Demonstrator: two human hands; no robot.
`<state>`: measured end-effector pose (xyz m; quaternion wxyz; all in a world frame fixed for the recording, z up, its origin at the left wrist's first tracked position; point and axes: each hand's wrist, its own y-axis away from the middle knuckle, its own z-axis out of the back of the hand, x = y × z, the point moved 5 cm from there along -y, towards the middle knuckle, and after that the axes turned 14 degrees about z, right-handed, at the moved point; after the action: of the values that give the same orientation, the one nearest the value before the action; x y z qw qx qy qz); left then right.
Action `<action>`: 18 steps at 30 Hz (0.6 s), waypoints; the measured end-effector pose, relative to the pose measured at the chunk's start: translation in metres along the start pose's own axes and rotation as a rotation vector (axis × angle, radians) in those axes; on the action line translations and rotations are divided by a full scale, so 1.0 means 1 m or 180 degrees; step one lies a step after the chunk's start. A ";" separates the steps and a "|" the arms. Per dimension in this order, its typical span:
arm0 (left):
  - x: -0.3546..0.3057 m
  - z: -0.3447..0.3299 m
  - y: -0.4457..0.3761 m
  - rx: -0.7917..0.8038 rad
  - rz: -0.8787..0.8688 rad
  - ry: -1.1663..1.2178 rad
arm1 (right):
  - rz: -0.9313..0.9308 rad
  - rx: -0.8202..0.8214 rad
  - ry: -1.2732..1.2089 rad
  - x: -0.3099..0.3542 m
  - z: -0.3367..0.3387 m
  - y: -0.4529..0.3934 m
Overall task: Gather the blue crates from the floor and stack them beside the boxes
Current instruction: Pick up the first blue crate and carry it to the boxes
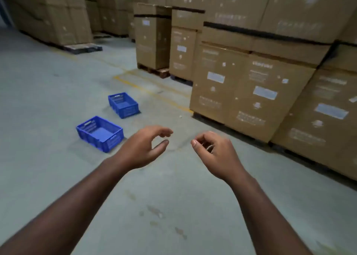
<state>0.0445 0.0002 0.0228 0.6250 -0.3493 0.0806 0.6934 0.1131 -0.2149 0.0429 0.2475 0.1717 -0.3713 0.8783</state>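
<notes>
Near crate (100, 133): blue, slotted walls, upright on the floor (58, 104) left of centre, nothing inside.
Far crate (123, 104): blue, same kind, just beyond the near one, apart from it, also bare inside.
Both crates: well apart from the boxes.
Left hand (142, 148): held over the floor, fingers (164, 132) loosely curled, thumb apart, grasping nothing.
Right hand (214, 154): beside it, fingers curled in more, nothing held.
Boxes (249, 88): stacked cardboard on pallets, right and rear.
Hard to make out: box labels and print are blurred; stacks run off the frame.
</notes>
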 end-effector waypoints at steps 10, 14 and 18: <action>0.245 0.079 0.000 -0.0039 0.0969 -0.0048 | -0.0381 0.0375 -0.0429 0.016 -0.260 -0.113; 0.334 0.102 0.000 -0.0174 0.1493 0.0128 | -0.0379 0.0485 -0.0171 0.016 -0.336 -0.170; 0.418 0.109 -0.019 0.0096 0.1855 0.0322 | -0.0539 0.0869 -0.0410 0.004 -0.424 -0.210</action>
<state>0.0310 0.4029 -0.1345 0.3999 -0.3362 0.2188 0.8241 0.1778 0.2252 -0.1176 0.2706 0.2904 -0.2478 0.8838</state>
